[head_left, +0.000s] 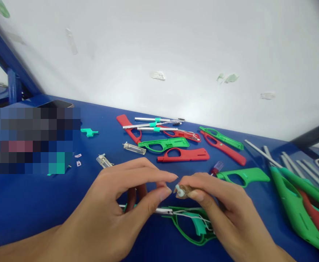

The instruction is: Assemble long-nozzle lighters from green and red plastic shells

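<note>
My right hand [216, 198] pinches a small translucent, brownish part [180, 191] with a pale round tip; the fingers hide most of it. Just to its left is my left hand [132, 198], its thumb and forefinger slightly apart and nothing visible between them. Beneath both hands lies an open green lighter shell [185, 238], partly covered by them. A metal tube [165, 211], a teal trigger [199, 223] and thin white wires rest in that shell.
Two clear fuel tanks [134, 148] lie beyond my left hand. Red lighter shells [186, 154], green shells [166, 144] and metal tubes with wires [159, 129] spread toward the white wall. At right, assembled green lighters [298, 211] are piled. A screwdriver [217, 167] lies near my right hand.
</note>
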`<state>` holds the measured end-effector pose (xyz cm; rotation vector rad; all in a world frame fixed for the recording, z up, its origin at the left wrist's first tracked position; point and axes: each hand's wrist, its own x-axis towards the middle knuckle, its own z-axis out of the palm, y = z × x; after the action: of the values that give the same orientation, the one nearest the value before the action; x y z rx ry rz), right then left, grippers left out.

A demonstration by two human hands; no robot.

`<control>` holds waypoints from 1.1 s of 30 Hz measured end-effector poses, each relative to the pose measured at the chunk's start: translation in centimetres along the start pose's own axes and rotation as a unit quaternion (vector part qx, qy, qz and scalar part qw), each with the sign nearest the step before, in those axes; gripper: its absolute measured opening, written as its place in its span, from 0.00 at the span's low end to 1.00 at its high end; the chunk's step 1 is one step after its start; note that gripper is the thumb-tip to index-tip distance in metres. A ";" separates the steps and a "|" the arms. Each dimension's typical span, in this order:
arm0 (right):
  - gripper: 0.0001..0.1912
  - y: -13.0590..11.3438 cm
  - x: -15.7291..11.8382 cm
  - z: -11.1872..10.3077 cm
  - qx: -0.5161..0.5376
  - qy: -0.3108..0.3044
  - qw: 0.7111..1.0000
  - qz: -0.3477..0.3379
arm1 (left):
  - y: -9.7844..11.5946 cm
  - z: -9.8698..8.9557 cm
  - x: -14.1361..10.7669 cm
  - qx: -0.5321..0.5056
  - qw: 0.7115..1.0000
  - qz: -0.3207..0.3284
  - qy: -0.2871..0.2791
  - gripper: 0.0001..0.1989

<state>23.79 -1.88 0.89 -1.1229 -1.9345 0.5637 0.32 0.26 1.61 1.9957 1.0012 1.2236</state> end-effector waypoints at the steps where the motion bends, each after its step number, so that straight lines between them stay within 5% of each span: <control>1: 0.12 0.1 -0.1 0.0 0.002 -0.001 1.000 0.000 | -0.1 0.0 0.0 0.001 1.000 -0.001 0.002 0.17; 17: 0.09 -0.7 0.2 -0.3 -0.025 -0.048 0.998 -0.014 | -1.5 -0.1 -0.7 0.072 0.986 0.137 -0.057 0.18; 33: 0.09 -0.5 -0.5 -0.5 -0.049 -0.051 0.997 -0.015 | -1.2 0.0 -1.1 0.110 0.981 0.139 -0.075 0.17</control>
<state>24.11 -2.58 1.28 -1.1434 -2.0844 0.5234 -0.38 0.03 0.19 2.4284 0.8331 1.1189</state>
